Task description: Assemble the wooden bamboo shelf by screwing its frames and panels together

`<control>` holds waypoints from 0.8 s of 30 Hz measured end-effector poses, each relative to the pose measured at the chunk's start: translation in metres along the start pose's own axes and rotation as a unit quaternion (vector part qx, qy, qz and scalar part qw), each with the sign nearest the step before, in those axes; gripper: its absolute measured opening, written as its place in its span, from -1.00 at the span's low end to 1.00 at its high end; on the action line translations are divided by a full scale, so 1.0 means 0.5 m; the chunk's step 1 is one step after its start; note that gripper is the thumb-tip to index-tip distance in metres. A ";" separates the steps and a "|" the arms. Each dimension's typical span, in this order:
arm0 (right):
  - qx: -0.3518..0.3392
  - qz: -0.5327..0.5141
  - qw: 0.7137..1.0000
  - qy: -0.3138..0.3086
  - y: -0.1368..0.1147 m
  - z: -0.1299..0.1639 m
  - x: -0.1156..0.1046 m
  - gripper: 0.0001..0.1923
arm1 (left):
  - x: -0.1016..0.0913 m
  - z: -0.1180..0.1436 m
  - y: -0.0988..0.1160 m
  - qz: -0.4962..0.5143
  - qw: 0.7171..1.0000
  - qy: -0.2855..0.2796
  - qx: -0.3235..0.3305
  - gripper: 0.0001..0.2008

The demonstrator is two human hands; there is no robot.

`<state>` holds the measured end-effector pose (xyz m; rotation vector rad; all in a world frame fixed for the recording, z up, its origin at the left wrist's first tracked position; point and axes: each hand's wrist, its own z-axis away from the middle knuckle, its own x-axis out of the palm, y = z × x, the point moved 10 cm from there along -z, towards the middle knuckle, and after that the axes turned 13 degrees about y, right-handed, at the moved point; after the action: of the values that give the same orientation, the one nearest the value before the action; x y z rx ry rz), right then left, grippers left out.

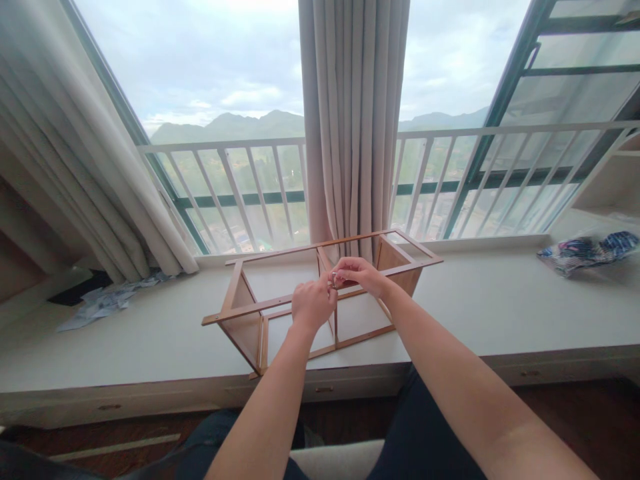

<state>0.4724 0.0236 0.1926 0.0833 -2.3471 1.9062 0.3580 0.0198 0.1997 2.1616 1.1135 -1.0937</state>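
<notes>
A light wooden frame [250, 313], an open box of thin slats with panels at its ends, lies on the white window ledge [500, 307]. My left hand [313, 305] and my right hand [357, 275] meet over the frame's middle divider. Together they pinch a small metal piece [333, 279], too small to identify. Both hands have their fingers closed around it, just above the front slat.
A beige curtain [353, 120] hangs behind the frame, another [75, 167] at the left. A white railing [225, 180] runs outside the window. Crumpled paper [105, 303] lies on the ledge at left, a patterned plastic bag [587, 252] at right. Drawers sit under the ledge.
</notes>
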 end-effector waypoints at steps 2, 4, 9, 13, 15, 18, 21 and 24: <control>0.001 -0.004 1.000 -0.011 -0.002 -0.002 0.000 -0.66 | -0.003 0.000 0.002 -0.001 1.000 0.004 0.003 -0.76; 0.006 -0.002 1.000 -0.024 -0.002 -0.003 0.001 -0.67 | -0.004 0.000 0.003 -0.002 1.000 0.007 0.005 -0.77; 0.029 0.008 0.998 -0.052 0.001 -0.004 0.005 -0.68 | -0.002 0.000 0.003 -0.002 1.000 0.006 0.002 -0.77; 0.023 0.000 0.998 -0.056 0.001 -0.006 0.002 -0.68 | 0.001 0.001 0.001 0.000 1.000 0.003 0.000 -0.77; 0.020 0.001 0.998 -0.062 0.001 -0.006 0.003 -0.69 | 0.001 0.002 0.001 -0.001 1.000 0.007 0.001 -0.77; 0.023 0.008 0.997 -0.070 0.001 -0.007 0.005 -0.68 | -0.001 0.001 0.001 -0.002 1.000 0.013 0.005 -0.77; 0.025 0.015 0.997 -0.074 -0.002 -0.011 0.005 -0.67 | -0.002 0.000 0.002 -0.003 1.000 0.017 0.010 -0.78; 0.047 0.005 0.994 -0.095 -0.001 -0.015 0.009 -0.68 | -0.003 -0.001 0.002 -0.004 1.000 0.017 0.010 -0.77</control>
<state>0.4685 0.0310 0.1953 0.2729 -2.3747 2.1007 0.3584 0.0188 0.2011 2.1995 1.1328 -1.0801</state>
